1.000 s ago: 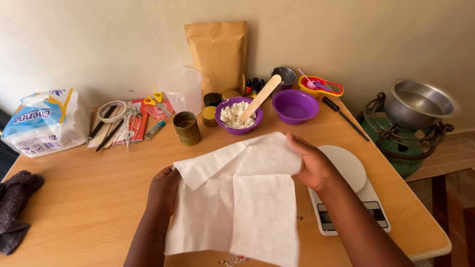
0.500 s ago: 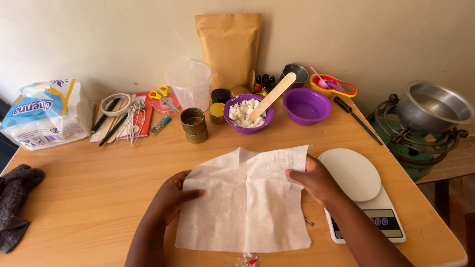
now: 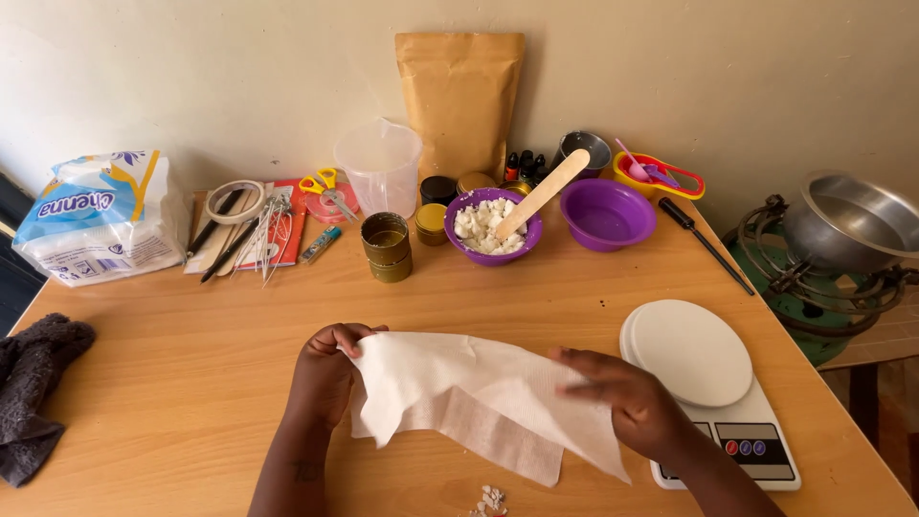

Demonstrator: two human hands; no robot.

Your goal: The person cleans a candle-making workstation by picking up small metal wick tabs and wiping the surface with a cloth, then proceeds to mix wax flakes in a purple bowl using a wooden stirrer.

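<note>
fingers of the left hand (image 3: 324, 381) are curled shut over the left edge of a white paper towel sheet (image 3: 479, 402), pinching it at the upper corner. the right hand (image 3: 627, 407) lies flatter on the sheet's right side, fingers stretched leftward across the paper and closed down on it; that hand is slightly blurred. the towel is partly folded and lifted into a loose ridge between the two hands, its lower flap resting on the light wooden table (image 3: 191, 373) near the front edge, roughly at centre.

just right of the right hand stands a white digital kitchen scale with a round platform (image 3: 694, 356); the wrist overlaps its front corner. a few small white crumbs (image 3: 491, 499) lie on the table below the towel.

behind the towel, well apart from it: a small open metal tin (image 3: 386, 246), a purple bowl of white chunks (image 3: 491, 227) with a flat wooden stirrer (image 3: 543, 192) leaning in it, and an empty purple bowl (image 3: 607, 213). further back stand a clear plastic measuring jug (image 3: 379, 167) and a tall brown paper pouch (image 3: 461, 91) against the wall.

at the far left sits a plastic pack of tissue (image 3: 99, 215); a dark grey cloth (image 3: 33, 388) lies at the left table edge. off the right side, a steel pot (image 3: 852, 220) rests on a green burner stand (image 3: 814, 306).
</note>
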